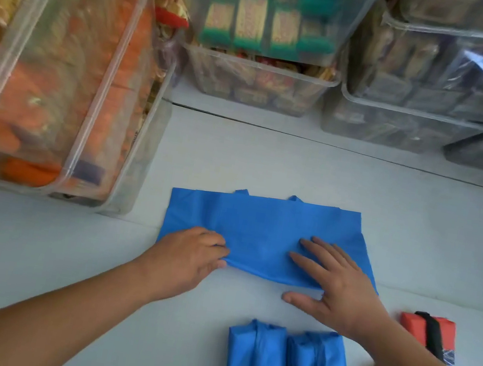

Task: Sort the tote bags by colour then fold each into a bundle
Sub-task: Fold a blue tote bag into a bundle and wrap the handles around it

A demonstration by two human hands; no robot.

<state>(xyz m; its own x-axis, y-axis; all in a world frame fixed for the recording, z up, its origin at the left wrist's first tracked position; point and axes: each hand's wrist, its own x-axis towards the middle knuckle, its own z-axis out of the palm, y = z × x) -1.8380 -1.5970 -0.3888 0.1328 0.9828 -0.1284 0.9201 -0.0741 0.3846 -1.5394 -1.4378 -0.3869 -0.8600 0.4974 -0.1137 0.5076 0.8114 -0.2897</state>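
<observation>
One bag [259, 220], blue, lies flat on the table [416, 226]. Left hand [187, 256] pinches its near folded edge; right hand [335, 280] presses it, fingers straight and spread. Two bundles [252, 365], also blue, sit nearer.

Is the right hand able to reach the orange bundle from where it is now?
Probably yes: the right hand lies flat on the blue bag, and the orange bundle sits beside its wrist, nothing between.

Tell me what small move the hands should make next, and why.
Probably fold the near edge forward. The left hand pinches the near edge of the flat blue fabric tote bag, the right hand presses it flat, and two blue folded bundles show the goal.
</observation>
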